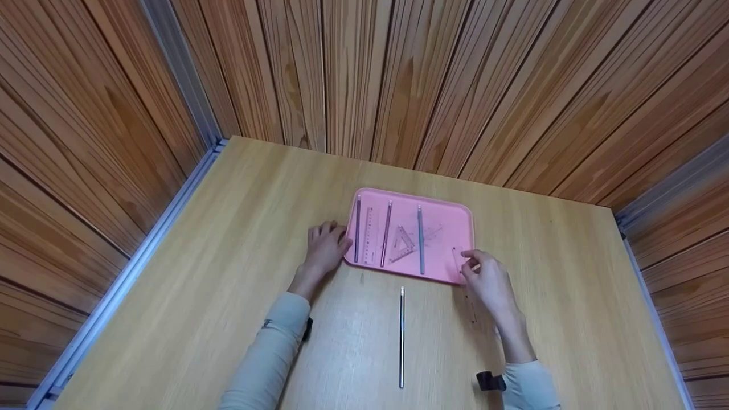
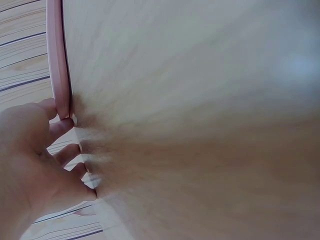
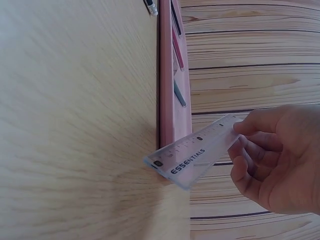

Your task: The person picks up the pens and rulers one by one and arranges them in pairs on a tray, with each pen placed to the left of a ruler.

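Note:
My right hand [image 1: 491,285] pinches a clear plastic ruler [image 3: 192,150] between thumb and fingers; its lettering reads "ESSENTIALS". The ruler slants over the front right corner of a pink tray [image 1: 447,267]. At the tray's front left corner, my left hand [image 2: 35,160] grips the rim, with the thumb on top and the index finger at the lower edge. On the tray lie a dark pencil [image 1: 357,228], another clear ruler [image 1: 369,233], a reddish pencil [image 1: 386,233], a clear set square [image 1: 404,245] and a blue-green pencil [image 1: 421,239], side by side.
A dark pencil [image 1: 402,339] with a white tip lies on the wooden table [image 1: 228,273] in front of the tray, between the forearms. Faint clear markings show right of the set square. Wood-plank walls [image 1: 353,74] stand behind and at both sides.

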Motion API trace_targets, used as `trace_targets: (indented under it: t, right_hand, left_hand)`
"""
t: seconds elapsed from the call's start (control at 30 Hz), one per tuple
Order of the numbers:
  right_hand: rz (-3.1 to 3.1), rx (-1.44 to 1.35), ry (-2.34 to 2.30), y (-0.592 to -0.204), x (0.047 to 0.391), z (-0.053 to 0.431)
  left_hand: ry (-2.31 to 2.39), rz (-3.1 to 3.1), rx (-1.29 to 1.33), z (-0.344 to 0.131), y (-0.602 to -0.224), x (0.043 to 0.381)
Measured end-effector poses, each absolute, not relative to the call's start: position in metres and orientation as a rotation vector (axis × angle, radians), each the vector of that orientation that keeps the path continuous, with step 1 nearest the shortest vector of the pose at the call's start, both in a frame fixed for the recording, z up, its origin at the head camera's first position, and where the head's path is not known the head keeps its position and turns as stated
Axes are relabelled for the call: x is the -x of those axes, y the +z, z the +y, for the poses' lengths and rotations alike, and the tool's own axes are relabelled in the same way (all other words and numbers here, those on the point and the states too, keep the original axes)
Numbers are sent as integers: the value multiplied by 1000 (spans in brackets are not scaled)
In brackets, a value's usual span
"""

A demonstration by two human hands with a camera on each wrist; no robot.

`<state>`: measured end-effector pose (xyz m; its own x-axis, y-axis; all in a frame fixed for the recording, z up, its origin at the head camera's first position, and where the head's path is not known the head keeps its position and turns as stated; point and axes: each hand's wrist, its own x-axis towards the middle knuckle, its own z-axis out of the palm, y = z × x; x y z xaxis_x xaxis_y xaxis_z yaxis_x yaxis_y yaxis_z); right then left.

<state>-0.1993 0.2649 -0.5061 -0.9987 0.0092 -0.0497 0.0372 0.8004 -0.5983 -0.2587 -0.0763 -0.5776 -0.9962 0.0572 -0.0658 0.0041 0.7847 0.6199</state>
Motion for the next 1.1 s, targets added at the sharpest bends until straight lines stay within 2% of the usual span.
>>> trace_targets:
  t: [1.1]
  right_hand:
    - [2914,32,-1250,-522,252,257]
  left_hand:
    - [1029,2854,-18,-76,-577,260]
